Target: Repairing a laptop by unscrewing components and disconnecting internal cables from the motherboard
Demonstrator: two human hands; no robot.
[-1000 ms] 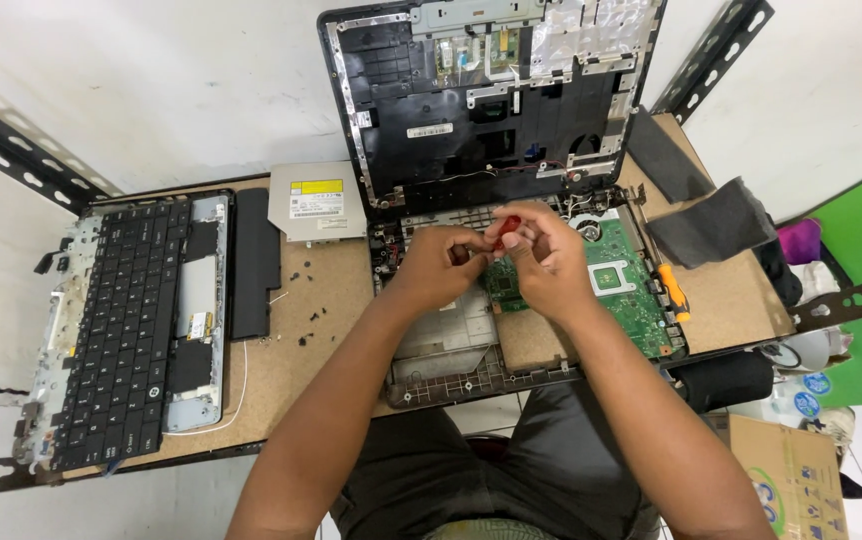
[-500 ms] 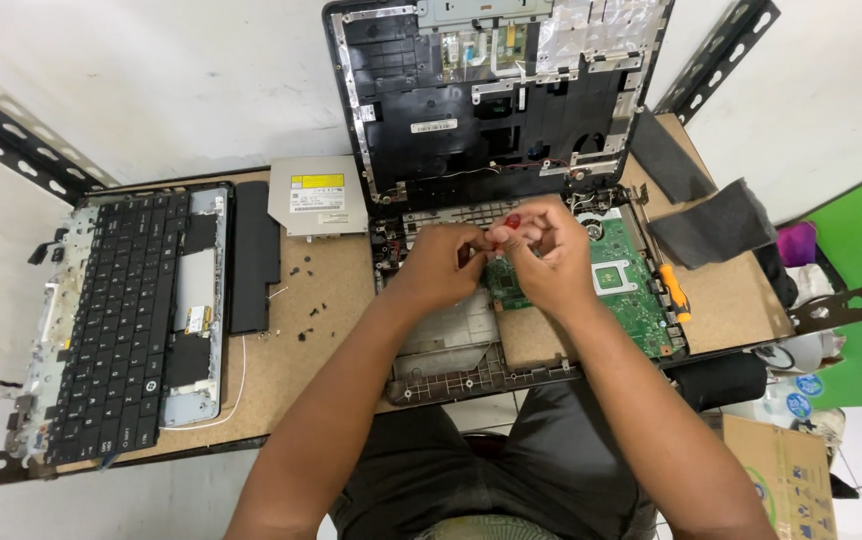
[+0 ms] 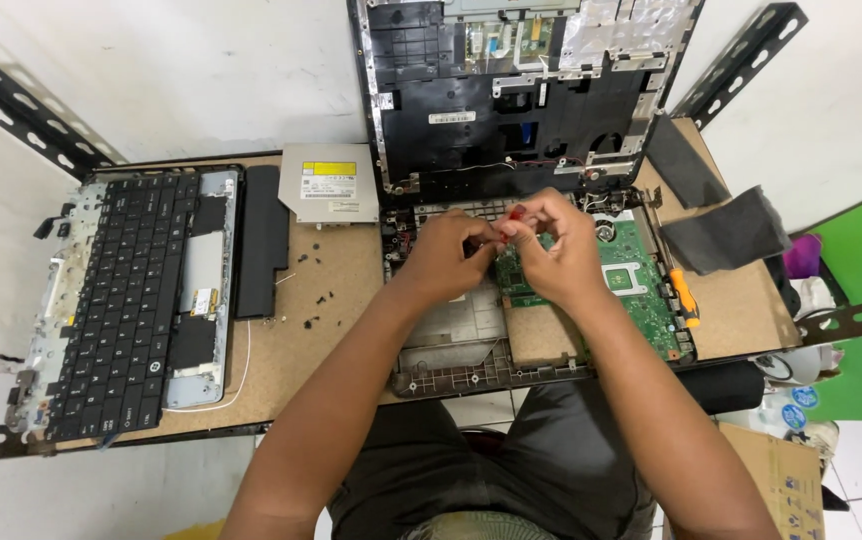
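Hands, left (image 3: 446,255) and right (image 3: 551,250), pinch small red part (image 3: 516,213) over flat green circuit board (image 3: 641,290).

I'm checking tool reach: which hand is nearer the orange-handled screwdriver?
Right. The right hand is over the green board, just left of the screwdriver; the left hand lies farther left.

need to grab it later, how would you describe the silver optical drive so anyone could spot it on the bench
On the brown board worktop, look left of the opened black laptop shell. The flat square silver metal optical drive lies at the back edge, right of the long black battery bar. Only it carries a yellow and white label.
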